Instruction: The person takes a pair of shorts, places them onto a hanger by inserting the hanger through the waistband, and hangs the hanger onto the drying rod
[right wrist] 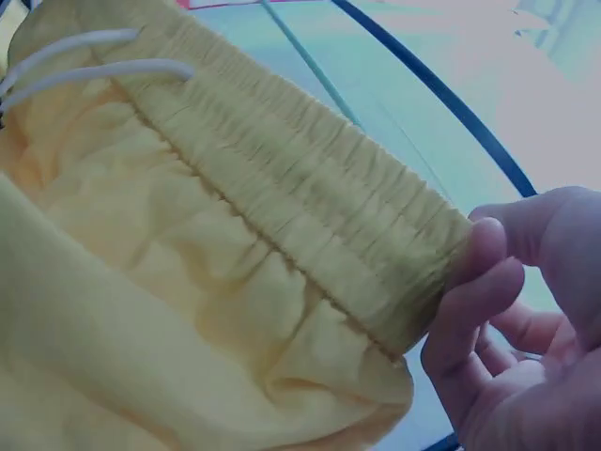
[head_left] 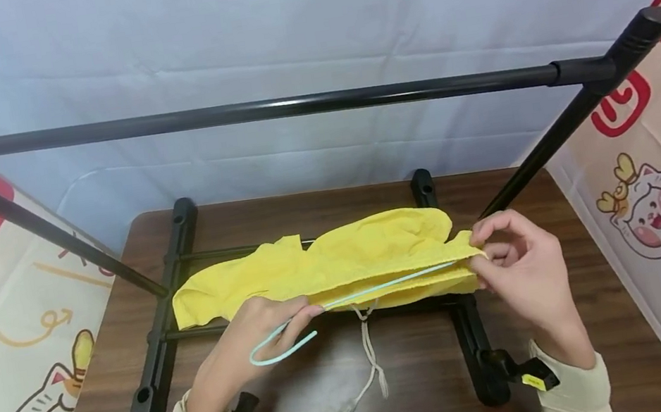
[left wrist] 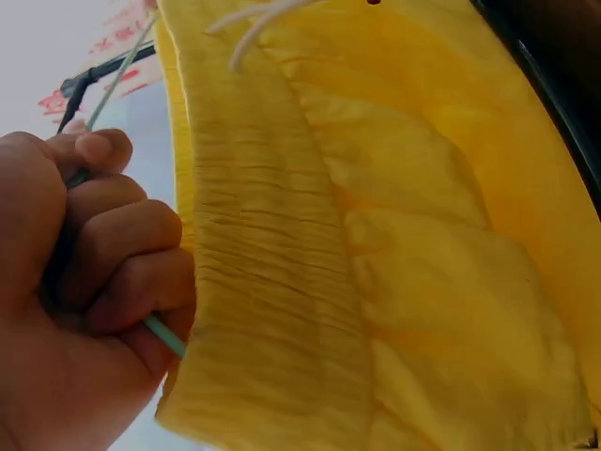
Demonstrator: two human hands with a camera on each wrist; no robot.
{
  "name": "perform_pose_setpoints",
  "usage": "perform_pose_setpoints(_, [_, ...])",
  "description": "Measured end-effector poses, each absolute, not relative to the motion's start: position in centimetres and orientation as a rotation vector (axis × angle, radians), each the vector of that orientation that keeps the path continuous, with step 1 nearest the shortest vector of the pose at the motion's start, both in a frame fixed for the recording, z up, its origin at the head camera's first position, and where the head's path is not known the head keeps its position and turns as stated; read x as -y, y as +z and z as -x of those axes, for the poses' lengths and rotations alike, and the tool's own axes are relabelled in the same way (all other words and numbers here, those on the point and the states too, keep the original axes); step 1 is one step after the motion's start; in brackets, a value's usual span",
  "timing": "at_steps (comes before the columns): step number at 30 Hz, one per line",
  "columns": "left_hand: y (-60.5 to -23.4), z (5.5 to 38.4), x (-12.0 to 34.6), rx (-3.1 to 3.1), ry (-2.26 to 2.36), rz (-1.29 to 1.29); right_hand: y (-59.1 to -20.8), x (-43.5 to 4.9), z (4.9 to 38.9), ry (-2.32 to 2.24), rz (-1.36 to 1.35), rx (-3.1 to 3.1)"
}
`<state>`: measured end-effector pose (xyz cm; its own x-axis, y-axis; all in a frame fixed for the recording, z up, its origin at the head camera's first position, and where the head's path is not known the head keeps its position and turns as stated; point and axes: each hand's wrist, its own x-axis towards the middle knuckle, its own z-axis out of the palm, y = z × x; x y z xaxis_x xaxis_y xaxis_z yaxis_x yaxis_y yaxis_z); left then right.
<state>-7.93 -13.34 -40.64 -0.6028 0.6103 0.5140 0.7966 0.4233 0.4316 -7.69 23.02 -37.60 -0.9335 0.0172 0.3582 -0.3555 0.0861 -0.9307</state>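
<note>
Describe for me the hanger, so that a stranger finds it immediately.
Find the black rack on the brown table; over its lower bars is a yellow garment. At that garment's open edge, the left grip holds the hanger: pale blue and hooked, unlike the white cord nearby.

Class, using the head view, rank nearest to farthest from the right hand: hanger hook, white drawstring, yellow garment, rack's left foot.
1. Yellow garment: pinched by the right hand.
2. White drawstring: to that hand's left.
3. Hanger hook: farther left, by the left hand.
4. Rack's left foot: far left.
</note>
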Motion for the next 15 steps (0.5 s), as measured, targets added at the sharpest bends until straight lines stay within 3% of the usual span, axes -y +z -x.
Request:
perform_pose_setpoints(9, [-39.8,7.4,11.1,2.375,-0.759,1.201,-37.8,-20.4,6.8,1.440,-0.687,2.263])
perform_pose_setpoints(15, [-38.6,7.9,11.7,2.425,-0.923,1.148,-37.4,-21.6,6.4,1.285,-0.898,2.378])
